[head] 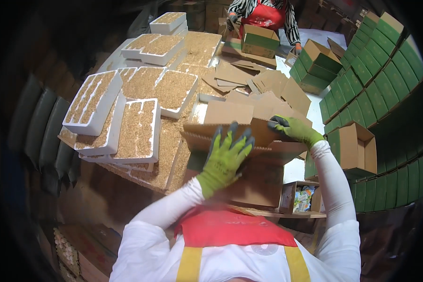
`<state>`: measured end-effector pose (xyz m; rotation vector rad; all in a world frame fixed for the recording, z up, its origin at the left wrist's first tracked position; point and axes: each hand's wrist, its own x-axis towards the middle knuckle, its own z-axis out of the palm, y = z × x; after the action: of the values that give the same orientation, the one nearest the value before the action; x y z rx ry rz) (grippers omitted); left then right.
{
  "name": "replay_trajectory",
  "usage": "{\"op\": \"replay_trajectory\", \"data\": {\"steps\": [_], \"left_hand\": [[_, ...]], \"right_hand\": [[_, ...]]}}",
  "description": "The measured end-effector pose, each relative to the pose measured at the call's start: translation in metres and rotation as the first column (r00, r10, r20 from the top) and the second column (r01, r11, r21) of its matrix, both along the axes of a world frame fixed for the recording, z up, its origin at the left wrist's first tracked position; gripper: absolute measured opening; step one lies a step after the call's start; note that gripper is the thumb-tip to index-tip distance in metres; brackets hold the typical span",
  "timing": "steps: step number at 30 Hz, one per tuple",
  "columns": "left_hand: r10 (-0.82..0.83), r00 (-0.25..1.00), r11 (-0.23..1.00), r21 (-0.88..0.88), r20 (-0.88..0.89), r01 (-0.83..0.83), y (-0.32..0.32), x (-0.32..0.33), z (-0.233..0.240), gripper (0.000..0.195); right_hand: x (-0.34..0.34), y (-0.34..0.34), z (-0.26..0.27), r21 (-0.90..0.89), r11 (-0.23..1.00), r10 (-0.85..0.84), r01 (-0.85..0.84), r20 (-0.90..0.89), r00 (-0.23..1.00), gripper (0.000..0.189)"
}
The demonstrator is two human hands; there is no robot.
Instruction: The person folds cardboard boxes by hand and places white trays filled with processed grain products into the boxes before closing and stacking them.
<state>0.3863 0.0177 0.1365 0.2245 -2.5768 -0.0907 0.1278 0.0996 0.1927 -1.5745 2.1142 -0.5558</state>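
Note:
Right in front of me stands a corrugated cardboard box (257, 179), its upper flaps folded partway over the top. My left hand (225, 162), in a lime-green glove with grey fingertips, lies spread across the near flap with its fingers apart. At the far right corner, my right hand (292, 127) in a matching glove has its fingers curled over the edge of a brown flap (262, 130). What lies inside the box is hidden from view.
White foam trays (137, 132) filled with sawdust-like material are stacked on the left. Loose cardboard sheets (271, 102) lie beyond the box. Green cartons (366, 77) form a wall at right; a small box of packets (303, 199) sits nearby. A co-worker (264, 17) stands opposite.

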Motion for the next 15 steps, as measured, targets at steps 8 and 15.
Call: {"op": "replay_trajectory", "data": {"steps": [8, 15], "left_hand": [[-0.413, 0.860, 0.763, 0.402, -0.299, 0.506, 0.054, -0.006, 0.046, 0.050], [-0.278, 0.961, 0.953, 0.129, 0.008, 0.275, -0.019, 0.012, -0.016, 0.046]], "right_hand": [[0.028, -0.041, -0.047, -0.231, 0.966, -0.005, -0.116, -0.467, 0.884, 0.037], [0.047, -0.051, -0.011, -0.153, 0.978, 0.070, -0.141, -0.394, 0.916, 0.043]]}}
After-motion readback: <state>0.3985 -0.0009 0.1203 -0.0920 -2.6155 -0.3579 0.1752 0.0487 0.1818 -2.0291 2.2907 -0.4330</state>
